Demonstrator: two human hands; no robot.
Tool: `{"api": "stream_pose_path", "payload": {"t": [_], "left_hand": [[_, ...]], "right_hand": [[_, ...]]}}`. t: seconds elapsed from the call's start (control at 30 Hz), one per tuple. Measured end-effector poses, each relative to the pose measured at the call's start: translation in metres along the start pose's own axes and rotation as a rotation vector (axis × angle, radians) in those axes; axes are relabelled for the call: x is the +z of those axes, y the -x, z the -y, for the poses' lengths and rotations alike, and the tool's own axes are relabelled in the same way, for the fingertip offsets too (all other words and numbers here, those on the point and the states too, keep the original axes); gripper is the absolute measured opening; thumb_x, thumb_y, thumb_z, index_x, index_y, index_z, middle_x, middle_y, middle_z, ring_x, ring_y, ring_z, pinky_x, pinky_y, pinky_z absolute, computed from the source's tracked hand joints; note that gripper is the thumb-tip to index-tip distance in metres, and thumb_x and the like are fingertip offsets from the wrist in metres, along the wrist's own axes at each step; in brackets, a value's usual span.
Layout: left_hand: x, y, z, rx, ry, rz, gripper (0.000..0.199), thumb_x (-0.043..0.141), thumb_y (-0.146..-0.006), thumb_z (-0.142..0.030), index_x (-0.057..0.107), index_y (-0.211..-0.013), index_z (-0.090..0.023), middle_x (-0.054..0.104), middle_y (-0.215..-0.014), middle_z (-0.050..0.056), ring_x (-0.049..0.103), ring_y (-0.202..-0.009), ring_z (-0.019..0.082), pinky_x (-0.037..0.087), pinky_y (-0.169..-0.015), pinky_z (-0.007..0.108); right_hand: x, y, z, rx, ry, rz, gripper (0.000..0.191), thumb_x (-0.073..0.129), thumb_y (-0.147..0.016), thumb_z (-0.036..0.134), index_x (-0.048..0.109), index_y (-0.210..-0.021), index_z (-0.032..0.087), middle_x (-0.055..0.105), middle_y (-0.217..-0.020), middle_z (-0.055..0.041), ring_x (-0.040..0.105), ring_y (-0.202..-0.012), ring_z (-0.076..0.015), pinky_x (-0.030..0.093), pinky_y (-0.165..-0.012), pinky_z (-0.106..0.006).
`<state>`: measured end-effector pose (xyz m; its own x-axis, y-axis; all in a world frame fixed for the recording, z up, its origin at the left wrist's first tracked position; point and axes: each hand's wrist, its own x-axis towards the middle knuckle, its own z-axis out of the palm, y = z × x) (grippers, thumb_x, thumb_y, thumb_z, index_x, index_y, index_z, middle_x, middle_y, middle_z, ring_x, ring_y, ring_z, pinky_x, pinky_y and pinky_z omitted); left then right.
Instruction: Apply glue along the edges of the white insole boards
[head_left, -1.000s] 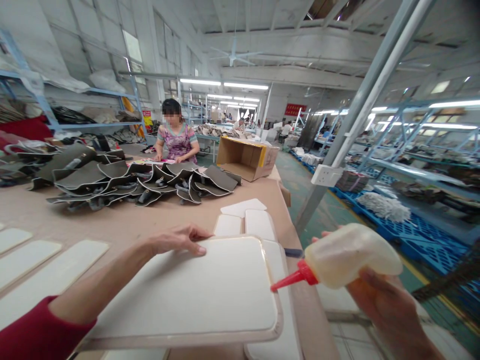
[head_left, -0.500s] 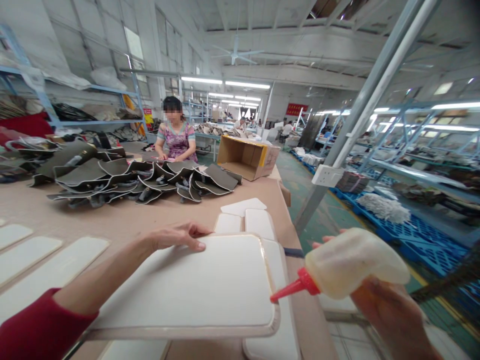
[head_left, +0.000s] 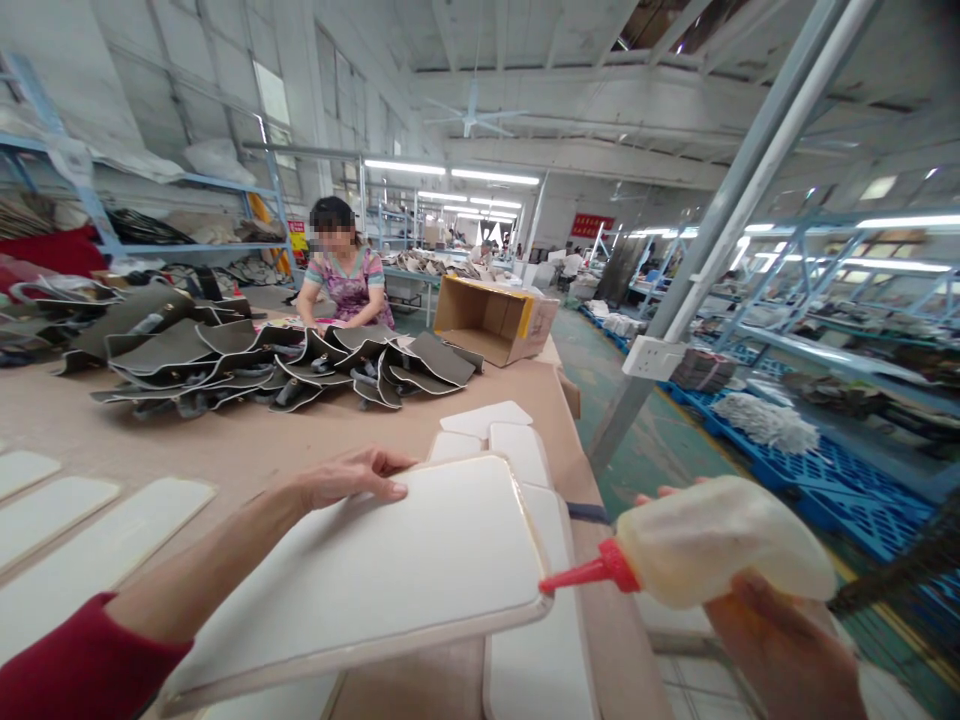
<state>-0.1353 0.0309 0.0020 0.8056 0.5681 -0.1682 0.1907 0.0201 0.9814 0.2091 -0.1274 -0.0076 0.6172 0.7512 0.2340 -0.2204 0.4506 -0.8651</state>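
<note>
My left hand (head_left: 352, 480) pinches the far edge of the panel (head_left: 390, 570), thumb on top, fingers partly hidden; the panel's long axis runs left to right, tilted, above the tabletop (head_left: 270, 445). At its near right corner sits the tip of the red nozzle (head_left: 577, 575), which points left from the bottle (head_left: 720, 540) wrapped in my right hand (head_left: 787, 640); so that corner lies left of my right hand. On the tabletop, left to right: white pieces (head_left: 135, 535), a heap of dark pieces (head_left: 300, 365), and a box (head_left: 487, 320). A co-worker (head_left: 349, 285) sits beyond the heap. Farther right stand a post (head_left: 697, 260) and blue pallets (head_left: 840, 500) on the floor.
</note>
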Motion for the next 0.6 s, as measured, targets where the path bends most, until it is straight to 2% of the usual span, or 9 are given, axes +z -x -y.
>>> {"api": "stream_pose_path", "payload": {"t": [0.07,0.13,0.3,0.37,0.5,0.6], "left_hand": [[0.000,0.000,0.002,0.006,0.023,-0.035,0.047,0.069,-0.072,-0.034,0.066,-0.116,-0.019,0.072,-0.099,0.004,0.065,-0.079,0.019,0.047,-0.066,0.022],[0.001,0.000,0.005,0.015,0.044,-0.056,0.049,0.069,-0.072,-0.034,0.064,-0.118,-0.019,0.072,-0.100,0.004,0.065,-0.080,0.019,0.048,-0.066,0.022],[0.004,-0.001,0.016,0.036,0.112,-0.104,0.052,0.070,-0.073,-0.033,0.062,-0.122,-0.018,0.072,-0.101,0.006,0.066,-0.088,0.021,0.048,-0.069,0.023],[0.005,-0.003,0.022,0.043,0.136,-0.134,0.052,0.070,-0.073,-0.032,0.061,-0.122,-0.017,0.072,-0.102,0.007,0.066,-0.088,0.020,0.049,-0.070,0.022],[0.007,-0.007,0.031,0.055,0.190,-0.180,0.054,0.072,-0.072,-0.033,0.061,-0.123,-0.017,0.072,-0.102,0.007,0.066,-0.085,0.020,0.051,-0.072,0.024],[0.009,-0.011,0.036,0.051,0.232,-0.199,0.056,0.073,-0.071,-0.035,0.061,-0.123,-0.017,0.072,-0.102,0.008,0.067,-0.087,0.020,0.051,-0.074,0.026]], "right_hand": [[-0.006,0.001,-0.005,0.110,-0.081,-0.054,0.079,0.084,-0.039,0.028,0.062,-0.114,0.020,0.067,-0.101,-0.0166,0.065,-0.087,-0.0386,0.055,-0.072,-0.054],[-0.013,0.002,-0.011,0.126,-0.125,-0.093,0.083,0.086,-0.039,0.025,0.060,-0.117,0.022,0.067,-0.106,-0.0144,0.065,-0.090,-0.0368,0.057,-0.071,-0.050],[-0.031,0.007,-0.033,0.045,-0.149,-0.061,0.067,0.082,-0.060,0.025,0.057,-0.122,0.025,0.065,-0.112,-0.0103,0.062,-0.100,-0.0313,0.059,-0.070,-0.039],[-0.033,0.010,-0.039,-0.014,-0.150,-0.065,0.065,0.080,-0.063,0.021,0.057,-0.123,0.024,0.065,-0.114,-0.0078,0.059,-0.106,-0.0289,0.059,-0.073,-0.034],[-0.025,0.015,-0.041,-0.149,-0.155,-0.124,0.066,0.081,-0.064,0.018,0.056,-0.125,0.024,0.061,-0.123,-0.0036,0.056,-0.112,-0.0262,0.059,-0.072,-0.027],[-0.017,0.019,-0.038,-0.170,-0.149,-0.151,0.059,0.078,-0.067,0.018,0.057,-0.122,0.025,0.058,-0.127,-0.0008,0.055,-0.113,-0.0237,0.057,-0.075,-0.024]]}}
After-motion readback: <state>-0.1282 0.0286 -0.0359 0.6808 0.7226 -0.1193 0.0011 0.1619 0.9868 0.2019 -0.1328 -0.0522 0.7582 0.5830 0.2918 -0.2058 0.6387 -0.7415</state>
